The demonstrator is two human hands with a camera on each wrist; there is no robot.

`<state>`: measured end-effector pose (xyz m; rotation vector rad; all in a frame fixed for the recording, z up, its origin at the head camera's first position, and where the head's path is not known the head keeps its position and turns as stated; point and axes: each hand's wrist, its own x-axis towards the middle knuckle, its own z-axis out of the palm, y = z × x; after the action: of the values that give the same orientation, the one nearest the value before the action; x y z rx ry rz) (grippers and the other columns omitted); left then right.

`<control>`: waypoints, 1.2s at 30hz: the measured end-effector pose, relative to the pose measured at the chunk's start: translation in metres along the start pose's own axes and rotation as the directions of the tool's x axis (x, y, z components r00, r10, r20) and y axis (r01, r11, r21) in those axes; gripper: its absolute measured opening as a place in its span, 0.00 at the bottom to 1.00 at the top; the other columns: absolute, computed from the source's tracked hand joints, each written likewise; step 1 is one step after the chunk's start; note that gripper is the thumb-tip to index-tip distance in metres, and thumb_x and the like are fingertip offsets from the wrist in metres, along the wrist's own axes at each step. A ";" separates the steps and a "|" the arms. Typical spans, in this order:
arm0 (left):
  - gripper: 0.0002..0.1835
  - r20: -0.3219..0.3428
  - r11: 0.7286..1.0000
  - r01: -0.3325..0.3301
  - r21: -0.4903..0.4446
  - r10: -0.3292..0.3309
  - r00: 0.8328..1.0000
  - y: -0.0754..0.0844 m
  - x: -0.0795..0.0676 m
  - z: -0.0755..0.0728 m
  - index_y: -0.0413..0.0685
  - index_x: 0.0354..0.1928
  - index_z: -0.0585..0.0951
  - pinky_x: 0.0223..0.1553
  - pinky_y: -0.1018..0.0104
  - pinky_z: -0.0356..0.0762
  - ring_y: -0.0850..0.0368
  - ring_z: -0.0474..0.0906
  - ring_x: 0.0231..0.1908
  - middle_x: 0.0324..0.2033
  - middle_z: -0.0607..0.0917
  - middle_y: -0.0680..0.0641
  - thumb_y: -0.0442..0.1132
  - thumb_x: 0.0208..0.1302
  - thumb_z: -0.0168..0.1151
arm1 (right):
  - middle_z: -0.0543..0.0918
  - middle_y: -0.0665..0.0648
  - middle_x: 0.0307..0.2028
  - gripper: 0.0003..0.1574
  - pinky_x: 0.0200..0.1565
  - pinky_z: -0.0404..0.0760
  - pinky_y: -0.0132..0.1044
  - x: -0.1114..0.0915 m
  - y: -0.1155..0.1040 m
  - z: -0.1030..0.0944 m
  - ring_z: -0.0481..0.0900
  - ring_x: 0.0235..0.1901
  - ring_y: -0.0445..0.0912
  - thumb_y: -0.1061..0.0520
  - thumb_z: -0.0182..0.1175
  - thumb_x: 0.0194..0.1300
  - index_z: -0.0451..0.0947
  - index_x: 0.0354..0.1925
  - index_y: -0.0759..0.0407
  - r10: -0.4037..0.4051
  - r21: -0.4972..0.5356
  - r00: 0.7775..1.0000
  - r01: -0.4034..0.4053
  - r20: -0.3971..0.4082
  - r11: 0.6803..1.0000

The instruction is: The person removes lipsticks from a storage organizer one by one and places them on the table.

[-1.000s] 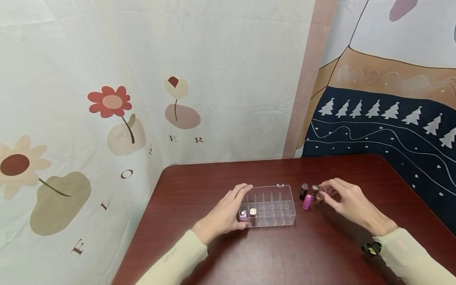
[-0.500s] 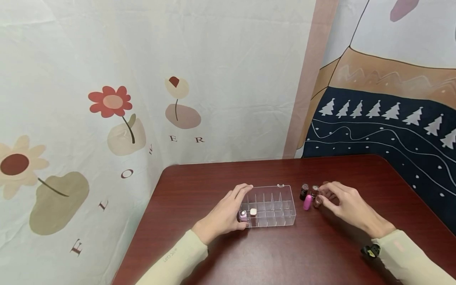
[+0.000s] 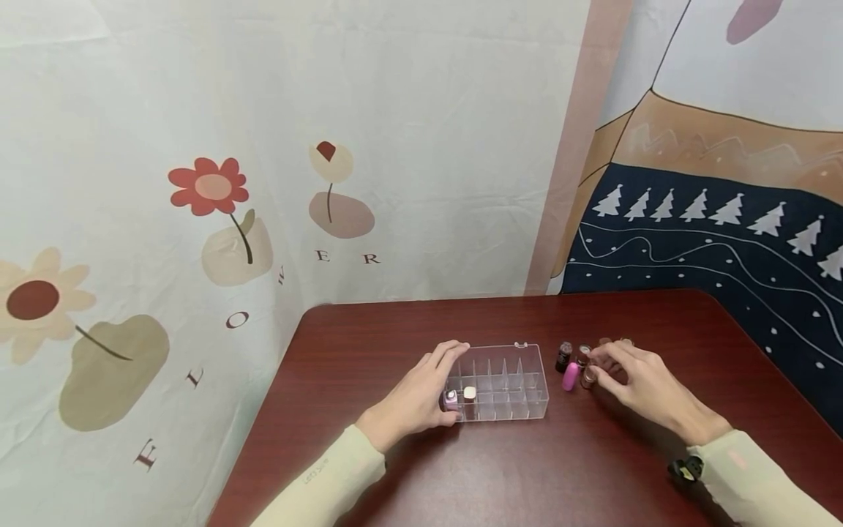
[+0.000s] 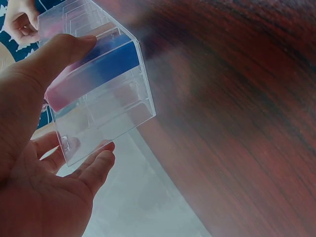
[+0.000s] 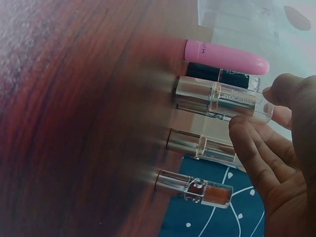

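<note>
My left hand (image 3: 411, 391) grips the left end of a clear divided organizer box (image 3: 510, 402), thumb in front and fingers behind. A small purple item (image 3: 451, 400) and a white-capped tube (image 3: 470, 395) stand in its front left compartments. In the left wrist view a pink-to-blue block (image 4: 94, 74) shows through the box's end wall. My right hand (image 3: 645, 384) pinches the clear cap of an upright lipstick (image 5: 222, 98) between thumb and finger; its base is at the tabletop. Beside it stand a pink tube (image 3: 570, 376) and a black tube (image 3: 563, 357).
Another clear-capped lipstick (image 3: 583, 355) stands behind the pink tube. Two more lipsticks stand beyond the right hand, one with an orange-brown section (image 5: 195, 188). The dark red table (image 3: 395, 322) meets a printed cloth backdrop (image 3: 428, 183) at its far edge.
The lipstick at my right hand has come slightly toward the table's front, beside the pink tube. Lipsticks behind the hand show more. My left hand keeps its grip on the box.
</note>
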<state>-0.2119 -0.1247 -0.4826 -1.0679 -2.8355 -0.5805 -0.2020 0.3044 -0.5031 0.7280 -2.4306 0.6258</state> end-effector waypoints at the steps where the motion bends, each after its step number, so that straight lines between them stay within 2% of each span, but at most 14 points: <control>1: 0.67 -0.002 1.000 -0.003 0.004 0.003 1.000 0.000 0.000 0.000 0.46 0.91 0.62 0.80 0.48 0.83 0.39 0.80 0.75 0.85 0.70 0.42 0.42 0.54 0.95 | 0.92 0.47 0.42 0.26 0.40 0.87 0.20 -0.001 0.000 0.000 0.88 0.35 0.37 0.66 0.89 0.57 0.91 0.51 0.54 0.001 0.001 1.000 -0.001 0.000 1.000; 13: 0.68 0.006 1.000 0.000 0.014 0.000 1.000 0.000 0.000 0.003 0.49 0.91 0.61 0.80 0.49 0.82 0.40 0.80 0.75 0.86 0.70 0.43 0.43 0.54 0.96 | 0.92 0.47 0.40 0.27 0.39 0.88 0.23 0.000 0.003 0.003 0.88 0.34 0.38 0.68 0.89 0.53 0.91 0.50 0.55 -0.055 -0.003 0.997 0.055 -0.046 0.998; 27: 0.68 0.003 1.000 -0.001 0.014 0.001 1.000 0.000 -0.001 0.003 0.48 0.91 0.61 0.79 0.49 0.83 0.40 0.81 0.74 0.85 0.70 0.43 0.44 0.53 0.96 | 0.92 0.49 0.44 0.25 0.41 0.83 0.16 0.002 -0.002 -0.005 0.89 0.35 0.37 0.68 0.87 0.57 0.91 0.50 0.53 -0.016 -0.014 0.999 0.015 -0.047 1.000; 31: 0.68 0.005 1.000 0.000 0.016 0.000 1.000 0.001 -0.001 0.002 0.49 0.91 0.61 0.80 0.49 0.83 0.40 0.80 0.75 0.85 0.70 0.43 0.44 0.54 0.96 | 0.91 0.49 0.45 0.25 0.42 0.84 0.18 0.005 -0.006 -0.007 0.90 0.36 0.41 0.66 0.86 0.58 0.91 0.51 0.53 -0.018 -0.034 0.998 0.016 -0.061 0.999; 36: 0.68 0.007 1.000 0.002 0.014 -0.002 1.000 0.000 0.000 0.001 0.48 0.91 0.61 0.80 0.49 0.82 0.40 0.80 0.75 0.86 0.69 0.43 0.44 0.54 0.96 | 0.91 0.49 0.48 0.25 0.45 0.83 0.21 0.011 -0.012 -0.009 0.89 0.38 0.42 0.64 0.87 0.57 0.92 0.51 0.52 -0.059 -0.060 0.995 0.055 -0.082 0.997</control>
<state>-0.2116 -0.1246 -0.4835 -1.0674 -2.8429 -0.5578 -0.1995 0.2960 -0.4867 0.7306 -2.3332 0.5499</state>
